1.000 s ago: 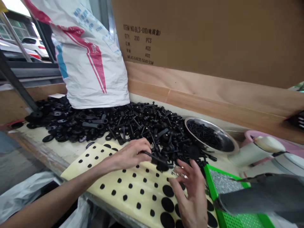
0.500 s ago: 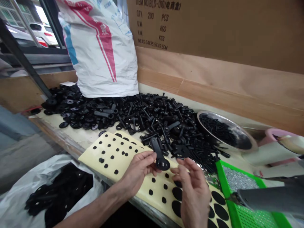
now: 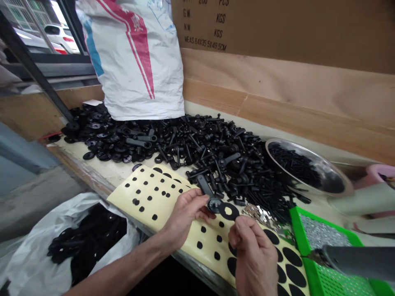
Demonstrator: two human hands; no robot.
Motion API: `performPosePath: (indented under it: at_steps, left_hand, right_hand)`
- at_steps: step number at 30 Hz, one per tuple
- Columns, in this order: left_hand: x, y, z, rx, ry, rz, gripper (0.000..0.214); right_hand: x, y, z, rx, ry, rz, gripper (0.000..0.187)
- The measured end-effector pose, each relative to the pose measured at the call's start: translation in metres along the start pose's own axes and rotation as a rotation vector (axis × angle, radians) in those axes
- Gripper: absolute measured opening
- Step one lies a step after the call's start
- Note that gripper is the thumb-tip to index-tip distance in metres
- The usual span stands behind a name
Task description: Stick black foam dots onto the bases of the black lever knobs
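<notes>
My left hand (image 3: 180, 220) grips a black plastic arm piece (image 3: 204, 185) with a round, recessed end, tilted over the sheets. My right hand (image 3: 256, 257) pinches the edge of a thin black ring-shaped disc (image 3: 235, 213) with a hole in its middle. The disc is right beside the arm's round end; whether they touch I cannot tell. Beneath both hands lie cream backing sheets (image 3: 168, 206) bearing small black dots and, on the right, large black round pads (image 3: 291, 257).
Black plastic parts (image 3: 185, 139) are heaped behind. A steel bowl (image 3: 335, 172) holds black rods. A green basket (image 3: 313, 269) with small silvery pieces and a grey tool (image 3: 354, 260) are at right. A white sack (image 3: 138, 74) stands behind; an open bag (image 3: 27, 246) of black parts is lower left.
The arm piece has turned so its round end shows its recessed side. My right hand's fingers have closed, and the black disc now shows in their pinch. The view has shifted slightly.
</notes>
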State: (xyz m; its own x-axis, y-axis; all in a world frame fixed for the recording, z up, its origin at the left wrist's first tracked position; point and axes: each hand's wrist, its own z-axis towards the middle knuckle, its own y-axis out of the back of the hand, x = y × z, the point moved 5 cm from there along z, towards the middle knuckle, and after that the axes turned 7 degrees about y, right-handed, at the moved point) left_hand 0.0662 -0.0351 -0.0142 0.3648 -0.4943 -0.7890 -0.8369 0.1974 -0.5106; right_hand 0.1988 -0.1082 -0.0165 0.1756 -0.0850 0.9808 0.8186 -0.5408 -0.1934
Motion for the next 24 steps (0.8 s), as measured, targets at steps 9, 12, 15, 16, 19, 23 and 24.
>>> performPosePath:
  at_steps: [9,12,15,16,19,23,24]
  left_hand:
    - [-0.002,-0.003,0.003,-0.016,-0.028,0.079,0.015]
    - [-0.001,-0.004,0.003,0.0,-0.017,0.095,0.016]
    - [-0.001,-0.005,0.003,0.002,-0.007,0.105,0.017]
    - [-0.002,-0.006,0.002,0.003,-0.006,0.109,0.017]
    - [-0.003,-0.007,0.002,0.002,-0.009,0.12,0.018]
    - [-0.003,-0.006,0.003,0.002,-0.013,0.131,0.016]
    - [-0.002,-0.005,0.004,0.004,-0.013,0.132,0.016]
  right_hand:
    - [-0.011,-0.001,0.007,0.134,-0.083,-0.016,0.034]
    - [-0.013,0.0,0.008,0.148,-0.105,-0.026,0.035]
    - [-0.016,0.0,0.009,0.154,-0.124,-0.038,0.035]
    - [-0.017,0.0,0.009,0.153,-0.13,-0.042,0.035]
    - [-0.019,0.001,0.01,0.139,-0.141,-0.048,0.034]
    - [-0.021,0.003,0.011,0.137,-0.147,-0.059,0.033]
    - [-0.021,0.004,0.011,0.139,-0.146,-0.063,0.033]
